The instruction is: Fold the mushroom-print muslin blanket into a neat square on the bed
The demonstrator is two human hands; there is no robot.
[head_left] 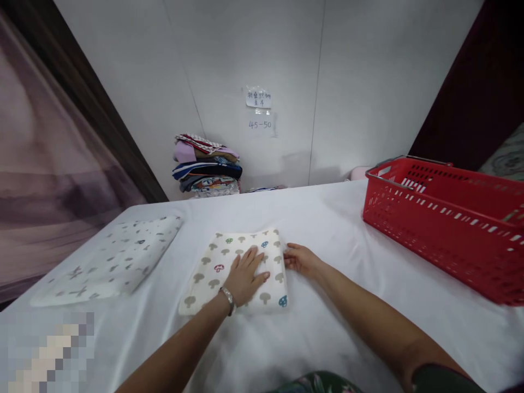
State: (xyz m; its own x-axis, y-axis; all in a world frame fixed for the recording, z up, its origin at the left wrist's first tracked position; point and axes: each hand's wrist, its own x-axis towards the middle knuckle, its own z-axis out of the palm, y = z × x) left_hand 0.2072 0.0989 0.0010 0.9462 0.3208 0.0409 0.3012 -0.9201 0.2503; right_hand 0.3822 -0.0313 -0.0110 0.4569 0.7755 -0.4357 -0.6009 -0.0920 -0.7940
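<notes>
On my feed, the left hand (246,277) lies spread flat, gripping nothing, the mushroom-print cloth (216,275) beneath its palm. The right hand (302,259) curls at that cloth's edge; I can't tell if it pinches. I judge this folding nearly finished; left of both hands, a second cloth (117,259) already looks folded.

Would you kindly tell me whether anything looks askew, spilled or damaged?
Nothing visible looks spilled or damaged. Only the fabric stack beyond the table looks untidy, its edges uneven; the picture's lower-left corner is pixelated, so unreadable.
</notes>
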